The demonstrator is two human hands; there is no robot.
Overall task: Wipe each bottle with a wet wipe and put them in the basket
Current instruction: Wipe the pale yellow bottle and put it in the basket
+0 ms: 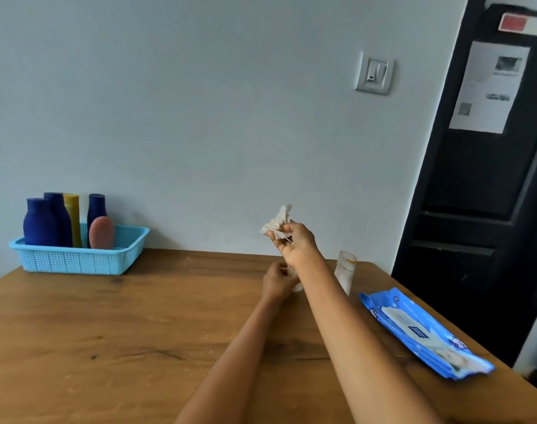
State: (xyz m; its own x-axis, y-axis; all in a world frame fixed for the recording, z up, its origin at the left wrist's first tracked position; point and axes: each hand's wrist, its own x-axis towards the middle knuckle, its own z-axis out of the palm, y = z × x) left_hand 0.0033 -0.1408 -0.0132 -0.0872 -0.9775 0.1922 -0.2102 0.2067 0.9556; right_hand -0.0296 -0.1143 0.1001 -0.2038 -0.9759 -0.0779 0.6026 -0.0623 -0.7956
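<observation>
Wipe (277, 221) pinched in right grip (294, 243); left grip (276, 280) curls round small bottle (295, 281), taller bottle (346, 272) beside.

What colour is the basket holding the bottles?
Light blue basket, latticed sides, seen in the head view.

- Wall (200, 117): plain pale grey-blue, evenly lit, soft daylight.
- Switch (374, 73): white plate on the wall, upper right.
- Table (93, 332): brown wood grain, a few dark knots, back edge against the wall.
- Door (475, 194): black, panelled, right of the wall.
- Sheet (487, 87): white printed paper stuck on the door; text too blurred to read.
- Label (513, 24): red, above the sheet, near the door's top.
</observation>
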